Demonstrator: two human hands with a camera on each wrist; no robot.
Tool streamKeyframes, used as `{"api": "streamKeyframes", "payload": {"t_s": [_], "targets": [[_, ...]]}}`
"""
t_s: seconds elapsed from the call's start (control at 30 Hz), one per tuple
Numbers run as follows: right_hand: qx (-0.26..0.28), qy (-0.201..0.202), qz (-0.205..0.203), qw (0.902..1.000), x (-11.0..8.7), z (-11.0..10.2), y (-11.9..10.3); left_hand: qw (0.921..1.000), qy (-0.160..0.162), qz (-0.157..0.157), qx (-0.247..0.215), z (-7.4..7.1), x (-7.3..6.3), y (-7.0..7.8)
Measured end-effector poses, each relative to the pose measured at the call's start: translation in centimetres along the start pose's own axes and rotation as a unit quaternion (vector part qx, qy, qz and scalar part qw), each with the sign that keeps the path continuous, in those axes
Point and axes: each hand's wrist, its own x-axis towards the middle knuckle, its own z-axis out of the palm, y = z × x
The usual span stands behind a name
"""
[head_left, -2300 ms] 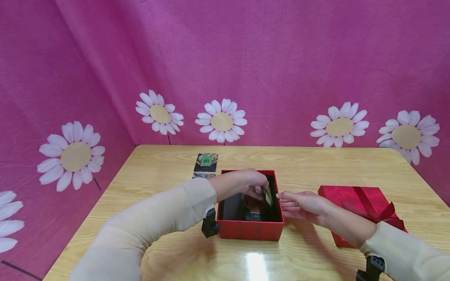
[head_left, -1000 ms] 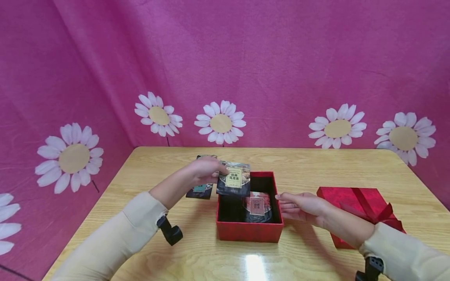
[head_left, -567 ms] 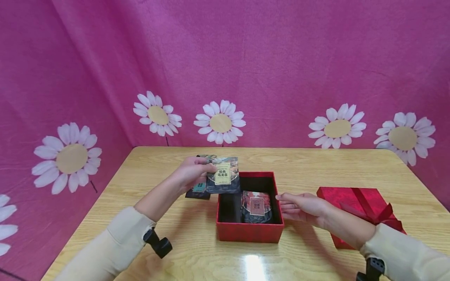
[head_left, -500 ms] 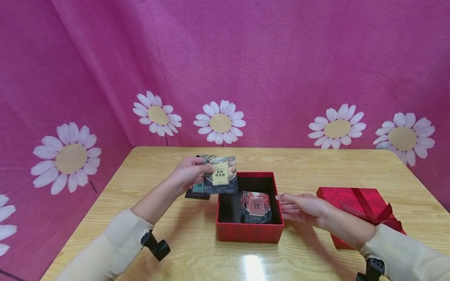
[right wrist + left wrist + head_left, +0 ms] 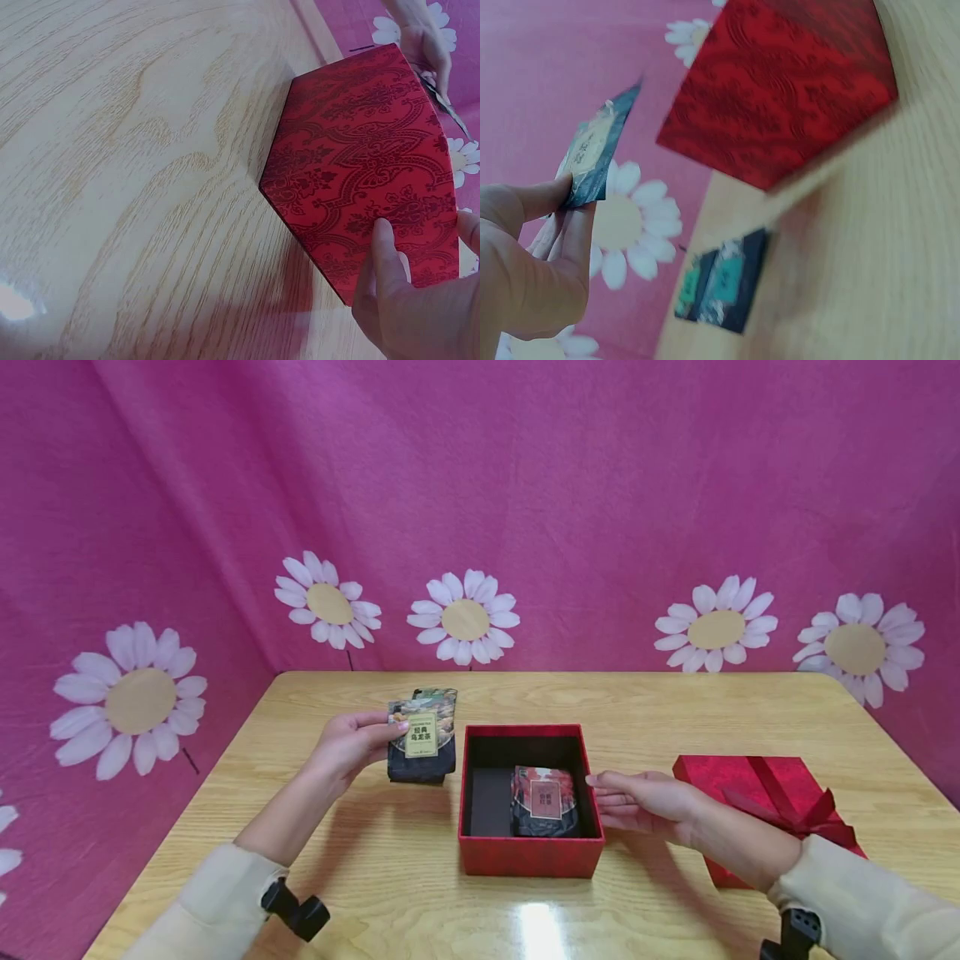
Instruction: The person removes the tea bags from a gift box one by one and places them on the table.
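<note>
My left hand point(image 5: 347, 750) pinches a dark tea packet point(image 5: 422, 739) with a pale yellow label, thumb on its front, raised above the table left of the red box point(image 5: 528, 858). Behind it in the head view, two packets lying on the table are mostly covered; the left wrist view shows them as a teal-labelled packet point(image 5: 727, 281) and a green-labelled packet point(image 5: 690, 289), side by side. Inside the open box lies a red-labelled tea packet point(image 5: 546, 802), toward the right. My right hand point(image 5: 647, 802) rests against the box's right wall, fingers extended, thumb at the rim.
A red box lid point(image 5: 720, 775) with a ribbon bow point(image 5: 813, 814) lies to the right, behind my right forearm. The wooden table point(image 5: 405, 893) ends at the back against a pink curtain point(image 5: 585, 527) with daisies.
My left hand took the yellow-labelled packet out of the box and carried it left, over the packets on the table. The red-labelled packet stays in the box; my right hand keeps its place.
</note>
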Motion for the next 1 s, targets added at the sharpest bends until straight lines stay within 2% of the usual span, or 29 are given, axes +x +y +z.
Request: {"api": "streamKeyframes", "payload": {"t_s": [0.13,0.2,0.53,0.67,1.0], "targets": [[0.006,0.000,0.003,1.0000,0.0,0.0,0.0,0.9991,0.032,-0.024,-0.015,-0.9,-0.1,-1.1],[0.005,-0.001,0.004,1.0000,0.1,0.0,0.0,0.9986,0.040,-0.033,-0.006,-1.2,-0.1,-1.7],[0.006,0.003,0.010,0.9999,0.0,-0.1,-0.1,0.9956,0.062,-0.067,0.022,-1.8,0.6,-5.1],[0.006,0.001,0.005,1.0000,0.0,-0.1,0.0,0.9945,0.064,-0.075,0.036,-2.0,0.6,-6.0],[0.001,0.000,0.010,0.9999,0.0,-0.1,-0.2,0.9945,0.034,-0.090,0.041,-1.8,0.0,-8.1]]}}
